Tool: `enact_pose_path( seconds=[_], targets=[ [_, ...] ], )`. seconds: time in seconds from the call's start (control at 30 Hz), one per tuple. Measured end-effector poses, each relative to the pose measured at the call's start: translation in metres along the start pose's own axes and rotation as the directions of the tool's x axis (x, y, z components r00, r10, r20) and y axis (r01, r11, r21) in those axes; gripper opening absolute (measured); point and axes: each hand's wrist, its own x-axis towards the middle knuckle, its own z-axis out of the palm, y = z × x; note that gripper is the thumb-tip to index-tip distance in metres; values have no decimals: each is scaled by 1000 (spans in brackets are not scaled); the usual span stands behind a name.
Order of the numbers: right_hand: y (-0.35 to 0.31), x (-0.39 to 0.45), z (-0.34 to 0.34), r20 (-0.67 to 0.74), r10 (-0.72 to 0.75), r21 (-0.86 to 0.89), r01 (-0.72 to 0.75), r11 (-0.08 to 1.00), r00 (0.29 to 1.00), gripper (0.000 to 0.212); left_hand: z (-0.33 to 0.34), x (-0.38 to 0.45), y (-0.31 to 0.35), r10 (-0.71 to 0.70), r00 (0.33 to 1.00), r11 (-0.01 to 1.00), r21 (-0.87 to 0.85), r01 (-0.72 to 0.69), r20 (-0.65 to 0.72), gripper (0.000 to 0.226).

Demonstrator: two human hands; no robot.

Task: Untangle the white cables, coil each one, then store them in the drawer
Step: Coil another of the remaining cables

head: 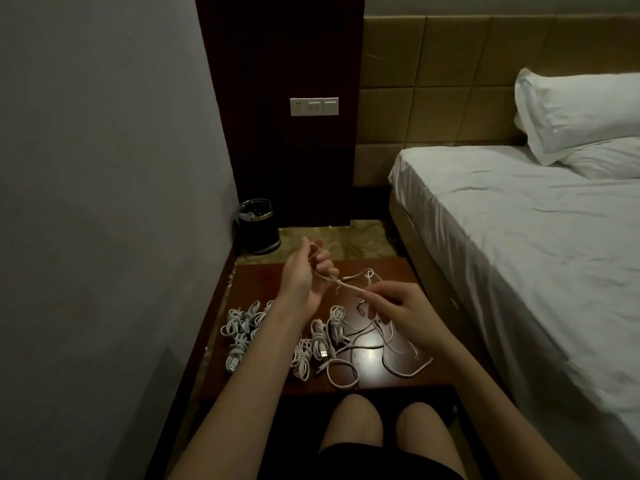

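A white cable (346, 285) stretches taut between both hands above the dark red nightstand top (263, 278). My left hand (304, 275) is raised, fingers closed around a loop of that cable. My right hand (398, 306) pinches the cable's other part, and its loose length trails down in open loops (388, 351) on the right of the nightstand top. Several coiled white cables (242, 327) lie bundled on the left, with more bundles (322, 337) in the middle. No drawer is visible.
A black waste bin (258, 226) stands on the floor beyond the nightstand, by the grey wall. A bed (519, 237) with white sheets and pillows borders the right side. A dark wood panel with wall switches (314, 106) rises behind. My knees (384, 420) sit below the front edge.
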Motion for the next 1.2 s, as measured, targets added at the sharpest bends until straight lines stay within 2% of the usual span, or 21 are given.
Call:
enact_pose_path(
  seconds=[0.03, 0.1, 0.2, 0.27, 0.37, 0.43, 0.5, 0.63, 0.7, 0.8, 0.83, 0.9, 0.97, 1.03, 1.13, 1.2],
  targets=[
    [-1, -2, -3, -10, -17, 1, 17, 1000, 1000, 8, -3, 2, 4, -5, 1000, 1000, 9, 5, 4, 34],
    [-5, -4, -11, 6, -52, -115, 52, 992, 999, 7, -6, 2, 6, -24, 999, 993, 115, 21, 23, 34],
    [-24, -2, -15, 228, -55, -440, 153, 885, 972, 9, -3, -1, 1, -77, 995, 927, 371, 49, 61, 33],
    [-39, 5, -12, 343, -61, -564, 257, 784, 937, 11, 3, -5, -4, -132, 986, 835, 548, 53, 106, 34],
    [-60, 17, -9, 302, -89, -623, 268, 735, 949, 14, 11, -16, -14, -205, 966, 625, 780, 5, 158, 47],
    [-67, 24, -8, 233, -99, -690, 236, 684, 968, 14, 15, -21, -19, -251, 957, 588, 808, 32, 145, 52],
    [-66, 27, -9, 174, -105, -693, 197, 694, 979, 17, 16, -24, -18, -304, 938, 575, 817, 44, 163, 57],
    [-52, 26, -26, 242, -18, -348, 104, 932, 970, 9, 6, -22, -11, -409, 878, 523, 852, 2, 249, 52],
    [-46, 22, -35, 231, -24, -193, 70, 979, 973, 4, 0, -20, -9, -465, 836, 540, 842, 7, 291, 45],
    [-39, 21, -32, 108, -53, -102, 64, 993, 993, 10, -1, -17, -12, -493, 785, 617, 787, 10, 376, 39],
    [-35, 20, -28, 70, -57, -70, 62, 996, 996, 12, 0, -17, -12, -455, 803, 658, 753, 11, 386, 37],
    [-27, 18, -24, -38, -37, 15, 37, 999, 999, 12, -1, -12, -12, -287, 900, 733, 680, -14, 329, 44],
    [-21, 14, -25, -170, -10, 96, 26, 995, 985, 10, -5, -5, -13, -37, 976, 712, 690, -125, 216, 51],
    [-20, 10, -23, -248, -17, 106, 45, 993, 969, 8, -7, -4, -18, 108, 984, 699, 694, -174, 138, 48],
    [-16, 8, -9, -261, 4, 35, 6, 999, 965, 6, -1, -7, -26, 60, 994, 879, 468, -96, 91, 43],
    [-9, 9, 3, -198, 26, -49, -37, 998, 980, 4, 7, -8, -28, 11, 997, 940, 339, -36, 77, 45]
  ],
)
